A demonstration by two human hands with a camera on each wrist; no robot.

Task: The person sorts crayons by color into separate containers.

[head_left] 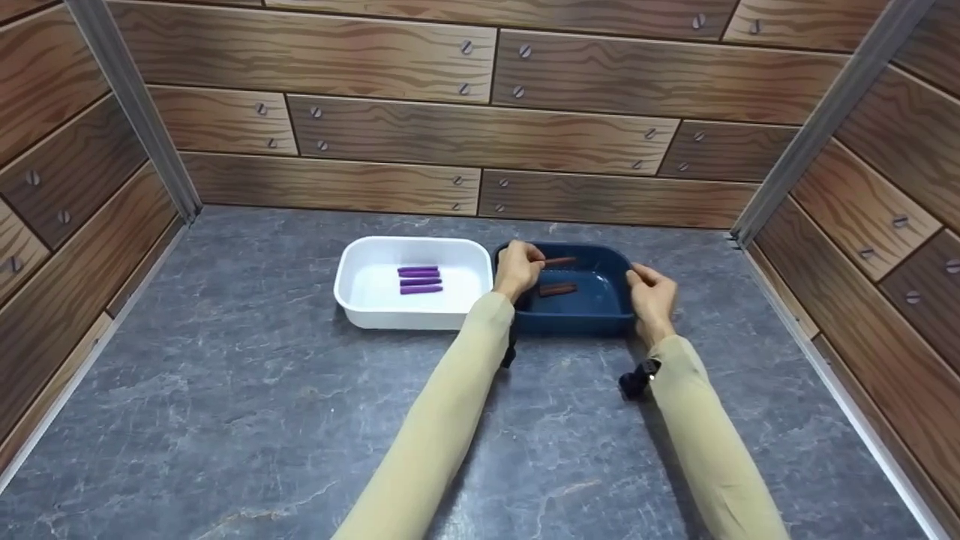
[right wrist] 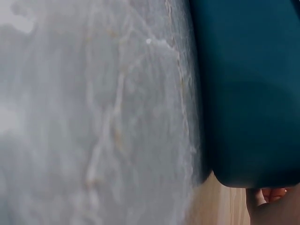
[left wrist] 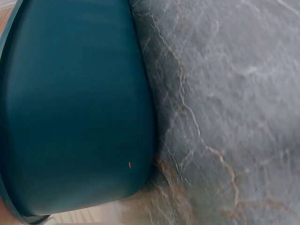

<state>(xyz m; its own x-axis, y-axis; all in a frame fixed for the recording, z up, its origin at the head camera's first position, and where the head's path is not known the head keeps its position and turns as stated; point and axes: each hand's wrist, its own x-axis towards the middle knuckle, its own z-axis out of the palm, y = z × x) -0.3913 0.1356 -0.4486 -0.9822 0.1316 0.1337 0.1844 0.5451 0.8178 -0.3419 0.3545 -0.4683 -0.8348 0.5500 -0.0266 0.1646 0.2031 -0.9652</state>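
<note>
A dark blue rectangular tray (head_left: 577, 324) stands on the grey marbled surface. In the head view my left hand (head_left: 518, 268) reaches over its left rim, fingertips pinching one end of a thin brown stick (head_left: 561, 261) inside the tray. More brown sticks (head_left: 558, 289) lie side by side on the tray floor below it. My right hand (head_left: 652, 298) grips the tray's right rim, thumb and fingers around the edge. Both wrist views mostly show the tray's outer wall (left wrist: 77, 103); in the right one the right hand (right wrist: 274, 206) appears at the lower corner.
A white tray (head_left: 409, 320) stands close against the blue tray's left side, with several purple sticks (head_left: 420, 280) lying in a row inside. Wood-plank-patterned walls (head_left: 390, 124) enclose the back and both sides of the grey surface (head_left: 262, 390).
</note>
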